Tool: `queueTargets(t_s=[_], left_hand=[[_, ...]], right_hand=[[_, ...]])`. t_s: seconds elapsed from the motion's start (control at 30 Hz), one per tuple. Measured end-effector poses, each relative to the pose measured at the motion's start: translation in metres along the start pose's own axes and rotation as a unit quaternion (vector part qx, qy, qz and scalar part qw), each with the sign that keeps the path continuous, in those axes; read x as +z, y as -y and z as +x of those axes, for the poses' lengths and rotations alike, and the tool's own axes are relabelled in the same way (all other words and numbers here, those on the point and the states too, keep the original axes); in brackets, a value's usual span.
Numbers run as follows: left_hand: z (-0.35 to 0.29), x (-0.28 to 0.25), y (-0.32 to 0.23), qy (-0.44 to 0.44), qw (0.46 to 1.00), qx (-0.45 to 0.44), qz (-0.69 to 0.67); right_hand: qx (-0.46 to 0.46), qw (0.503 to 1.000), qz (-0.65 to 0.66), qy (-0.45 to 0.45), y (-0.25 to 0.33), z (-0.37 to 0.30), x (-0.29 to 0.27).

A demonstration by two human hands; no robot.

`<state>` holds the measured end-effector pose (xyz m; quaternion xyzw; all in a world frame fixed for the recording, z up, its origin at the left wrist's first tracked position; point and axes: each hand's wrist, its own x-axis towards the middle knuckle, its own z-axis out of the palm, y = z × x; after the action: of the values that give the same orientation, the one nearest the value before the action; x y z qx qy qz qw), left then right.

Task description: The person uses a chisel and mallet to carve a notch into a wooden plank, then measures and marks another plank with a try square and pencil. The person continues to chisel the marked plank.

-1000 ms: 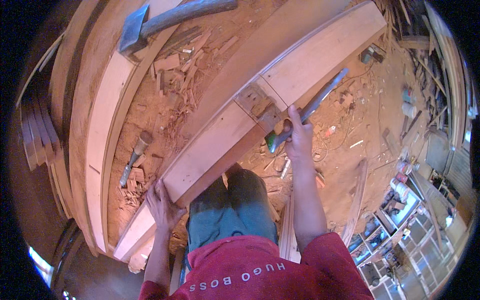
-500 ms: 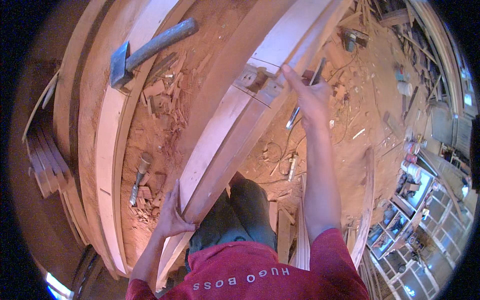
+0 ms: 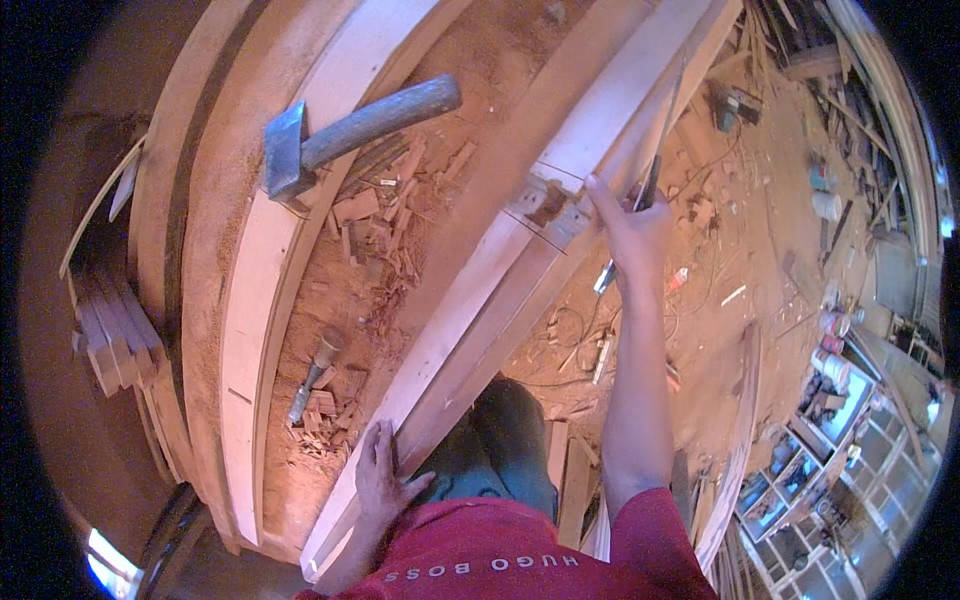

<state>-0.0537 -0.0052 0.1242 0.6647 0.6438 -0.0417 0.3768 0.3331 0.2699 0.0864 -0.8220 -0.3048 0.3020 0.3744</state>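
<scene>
My right hand (image 3: 635,230) is closed around a slim dark tool (image 3: 650,185) with a shiny end; its exact kind is unclear. The thumb rests on the edge of a long wooden beam (image 3: 470,270), beside a notch (image 3: 550,205) cut between dark marked lines. Lower down the same beam, my left hand (image 3: 378,480) lies on the wood, thumb spread and nothing in it. A hammer (image 3: 285,155) with a thick wooden handle lies across a second, curved beam (image 3: 245,330) to the left.
Between the beams, a chisel (image 3: 312,380) lies near wood chips (image 3: 385,225) on the earthen floor. A cable (image 3: 560,325) and a small light-coloured tool (image 3: 603,358) lie right of the beam. Stacked timber (image 3: 120,340) stands far left; buckets (image 3: 830,365) stand far right.
The view has shifted, so the beams and hammer appear farther right and lower. My left hand has slid down the beam toward my body; the right stays by the notch.
</scene>
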Motion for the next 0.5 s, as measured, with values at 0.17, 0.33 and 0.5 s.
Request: queueTargets(t_s=[0.17,0.33,0.5], left_hand=[[-0.012,0.02,0.027,-0.078,0.996,-0.048,0.018],[0.003,0.005,0.055,-0.059,0.991,-0.067,-0.098],[-0.008,0.001,0.046,-0.054,0.983,-0.098,-0.145]], right_hand=[[-0.083,0.997,0.002,0.005,0.014,-0.001,0.012],[-0.108,0.99,-0.087,-0.02,0.044,-0.002,0.037],[-0.12,0.99,-0.073,-0.023,0.048,0.001,0.034]])
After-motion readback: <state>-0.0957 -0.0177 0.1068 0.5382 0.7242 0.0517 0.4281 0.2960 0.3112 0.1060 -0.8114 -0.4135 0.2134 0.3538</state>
